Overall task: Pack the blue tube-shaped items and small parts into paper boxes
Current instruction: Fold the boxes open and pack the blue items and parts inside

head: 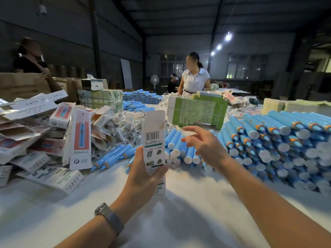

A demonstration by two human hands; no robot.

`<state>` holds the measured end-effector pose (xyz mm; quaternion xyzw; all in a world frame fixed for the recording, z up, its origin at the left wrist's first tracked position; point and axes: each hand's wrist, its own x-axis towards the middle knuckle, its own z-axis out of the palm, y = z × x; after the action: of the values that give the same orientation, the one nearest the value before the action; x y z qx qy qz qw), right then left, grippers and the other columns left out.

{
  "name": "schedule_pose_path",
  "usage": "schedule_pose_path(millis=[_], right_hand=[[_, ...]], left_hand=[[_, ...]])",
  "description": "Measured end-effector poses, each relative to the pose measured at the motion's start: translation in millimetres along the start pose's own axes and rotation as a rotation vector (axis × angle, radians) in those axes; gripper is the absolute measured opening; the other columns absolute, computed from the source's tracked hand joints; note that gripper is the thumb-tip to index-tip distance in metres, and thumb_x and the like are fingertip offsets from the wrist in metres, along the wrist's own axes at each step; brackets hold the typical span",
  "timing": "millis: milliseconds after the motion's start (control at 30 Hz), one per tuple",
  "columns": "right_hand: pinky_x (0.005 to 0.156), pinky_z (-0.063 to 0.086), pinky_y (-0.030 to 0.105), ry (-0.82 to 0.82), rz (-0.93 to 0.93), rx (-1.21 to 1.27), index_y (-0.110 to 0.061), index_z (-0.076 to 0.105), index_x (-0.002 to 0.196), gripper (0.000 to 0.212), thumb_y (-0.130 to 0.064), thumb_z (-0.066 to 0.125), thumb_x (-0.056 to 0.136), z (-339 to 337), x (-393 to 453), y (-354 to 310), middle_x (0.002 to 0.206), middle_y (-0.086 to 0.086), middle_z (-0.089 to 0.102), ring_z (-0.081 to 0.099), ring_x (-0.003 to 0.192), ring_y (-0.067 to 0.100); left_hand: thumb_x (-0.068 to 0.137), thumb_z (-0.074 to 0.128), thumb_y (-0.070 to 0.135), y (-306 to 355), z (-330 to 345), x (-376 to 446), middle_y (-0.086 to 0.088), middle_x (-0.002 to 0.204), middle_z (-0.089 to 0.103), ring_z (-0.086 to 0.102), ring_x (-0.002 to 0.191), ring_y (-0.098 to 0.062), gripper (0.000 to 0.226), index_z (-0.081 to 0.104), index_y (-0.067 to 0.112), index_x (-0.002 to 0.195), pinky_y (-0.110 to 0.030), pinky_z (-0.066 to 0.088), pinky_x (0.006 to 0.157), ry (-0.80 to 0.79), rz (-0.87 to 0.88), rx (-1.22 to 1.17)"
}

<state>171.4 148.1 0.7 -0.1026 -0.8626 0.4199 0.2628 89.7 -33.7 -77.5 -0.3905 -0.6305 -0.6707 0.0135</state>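
Observation:
My left hand (143,173) grips a white paper box (154,140) upright, its top flap open and its barcode side facing me. To its right my right hand (202,144) hovers with fingers spread and holds nothing, just above a small heap of blue tubes (179,149) with white ends. A large stack of the same blue tubes (279,138), some with orange collars, fills the right side. Clear bags of small parts (123,127) lie behind the box. A few more blue tubes (112,156) lie left of my left hand.
Paper boxes (44,133) are piled at the left on the white table (179,212). Green bundled packs (197,111) stand behind the tubes. A person in a white shirt (195,79) stands at the far side; brown cartons (23,85) sit at the far left.

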Motion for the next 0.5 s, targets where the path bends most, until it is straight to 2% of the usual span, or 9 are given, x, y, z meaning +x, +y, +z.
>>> schedule_pose_path(millis=[33, 67, 100, 167, 300, 400, 500], right_hand=[[0.092, 0.049, 0.037, 0.123, 0.009, -0.261, -0.036, 0.057, 0.128, 0.040, -0.033, 0.056, 0.088, -4, 4, 7, 0.118, -0.003, 0.069, 0.058, 0.114, 0.017], [0.098, 0.044, 0.038, 0.169, 0.020, -0.550, -0.036, 0.056, 0.131, 0.041, -0.030, 0.053, 0.091, -5, 6, 15, 0.124, -0.003, 0.065, 0.050, 0.122, 0.019], [0.101, 0.040, 0.039, 0.141, 0.035, -0.787, -0.037, 0.053, 0.135, 0.044, -0.028, 0.050, 0.092, -5, 7, 21, 0.130, -0.003, 0.060, 0.042, 0.127, 0.022], [0.102, 0.032, 0.041, 0.025, 0.103, -1.061, -0.039, 0.051, 0.135, 0.043, -0.030, 0.042, 0.094, -2, 9, 31, 0.136, -0.004, 0.054, 0.035, 0.127, 0.025], [0.097, 0.026, 0.045, -0.057, 0.159, -1.248, -0.032, 0.062, 0.113, 0.035, -0.040, 0.034, 0.095, 9, 7, 35, 0.127, -0.001, 0.055, 0.035, 0.123, 0.027], [0.094, 0.028, 0.044, -0.038, 0.129, -1.310, -0.032, 0.062, 0.112, 0.029, -0.037, 0.044, 0.090, 13, 3, 35, 0.125, 0.000, 0.052, 0.036, 0.122, 0.026], [0.090, 0.031, 0.040, 0.062, 0.061, -1.285, -0.033, 0.062, 0.107, 0.025, -0.027, 0.052, 0.085, 14, 0, 38, 0.117, -0.003, 0.052, 0.041, 0.116, 0.025]], left_hand=[[0.088, 0.072, 0.003, 0, 1, 0, 0.025, 0.101, 0.065, 0.065, 0.099, -0.002, 0.049, 0.045, 0.033, 0.117, -0.014, 0.054, 0.075, 0.003, -0.001, 0.007], [0.091, 0.071, 0.008, 0, 1, 0, 0.025, 0.102, 0.065, 0.065, 0.099, -0.002, 0.044, 0.046, 0.034, 0.116, -0.014, 0.054, 0.075, 0.004, 0.004, -0.001], [0.093, 0.067, 0.017, 0, 1, 0, 0.025, 0.104, 0.066, 0.065, 0.100, -0.002, 0.036, 0.046, 0.036, 0.116, -0.015, 0.055, 0.075, 0.000, 0.005, -0.024], [0.092, 0.054, 0.033, 2, -1, -1, 0.023, 0.113, 0.066, 0.063, 0.105, 0.000, 0.027, 0.049, 0.046, 0.115, -0.018, 0.053, 0.077, -0.024, -0.015, -0.078], [0.088, 0.045, 0.043, 2, -2, -2, 0.028, 0.116, 0.063, 0.060, 0.106, 0.005, 0.026, 0.051, 0.060, 0.108, -0.031, 0.046, 0.082, -0.031, -0.063, -0.111], [0.088, 0.045, 0.045, 0, -2, -2, 0.026, 0.119, 0.062, 0.060, 0.108, 0.002, 0.026, 0.050, 0.058, 0.109, -0.040, 0.046, 0.088, -0.026, -0.067, -0.106], [0.089, 0.046, 0.044, 0, -2, -2, 0.027, 0.120, 0.062, 0.059, 0.111, 0.001, 0.025, 0.050, 0.057, 0.110, -0.038, 0.046, 0.089, -0.027, -0.050, -0.099]])
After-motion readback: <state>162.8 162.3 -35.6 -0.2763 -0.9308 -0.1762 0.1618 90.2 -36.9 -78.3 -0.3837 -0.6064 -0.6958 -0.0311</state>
